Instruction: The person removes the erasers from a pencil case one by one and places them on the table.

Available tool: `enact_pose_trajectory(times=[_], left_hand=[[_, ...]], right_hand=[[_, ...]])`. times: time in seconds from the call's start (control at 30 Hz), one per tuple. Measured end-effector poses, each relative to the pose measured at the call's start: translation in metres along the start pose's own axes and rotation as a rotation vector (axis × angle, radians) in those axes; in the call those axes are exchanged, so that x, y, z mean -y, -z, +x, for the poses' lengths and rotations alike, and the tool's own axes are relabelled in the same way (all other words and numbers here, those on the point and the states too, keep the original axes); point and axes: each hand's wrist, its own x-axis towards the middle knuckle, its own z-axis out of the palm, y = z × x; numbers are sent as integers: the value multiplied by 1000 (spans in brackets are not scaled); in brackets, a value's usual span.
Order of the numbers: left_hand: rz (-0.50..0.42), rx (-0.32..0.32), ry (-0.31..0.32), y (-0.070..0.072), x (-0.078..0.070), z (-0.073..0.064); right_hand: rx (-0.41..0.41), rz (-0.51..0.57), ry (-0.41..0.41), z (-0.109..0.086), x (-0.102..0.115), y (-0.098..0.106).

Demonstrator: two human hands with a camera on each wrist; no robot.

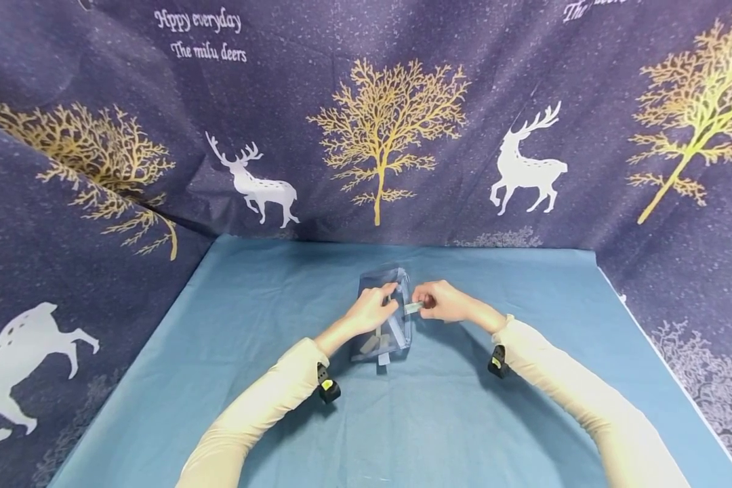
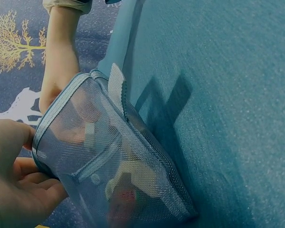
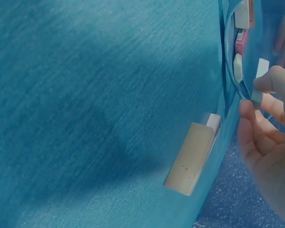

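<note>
My right hand (image 1: 442, 301) pinches a pale block (image 1: 413, 308) beside the mesh pouch (image 1: 375, 278) my left hand (image 1: 371, 312) grips; backdrop (image 1: 293, 68): "Hppy everyday".

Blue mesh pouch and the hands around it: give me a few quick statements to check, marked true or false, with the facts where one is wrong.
1. The right hand pinches a small pale block. True.
2. The left hand holds the blue mesh pouch. True.
3. The blue mesh pouch is empty. False: several items show through its mesh.
4. A tan block lies on the blue cloth with a white block beside it. True.
5. The tan block is in the right hand. False: it lies on the cloth, apart from that hand.
</note>
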Motion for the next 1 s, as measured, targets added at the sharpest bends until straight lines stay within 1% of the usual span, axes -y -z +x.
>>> enact_pose_trajectory(times=[0.1, 0.27, 0.7, 1.0], left_hand=[[-6, 0, -2, 0, 0, 0], [-29, -8, -10, 0, 0, 0], [-18, -11, -6, 0, 1, -1], [-33, -8, -6, 0, 3, 0]], right_hand=[[-2, 1, -1, -1, -1, 0], [11, 2, -30, -3, -1, 2], [27, -6, -62, -5, -2, 4], [19, -30, -87, -7, -6, 3]])
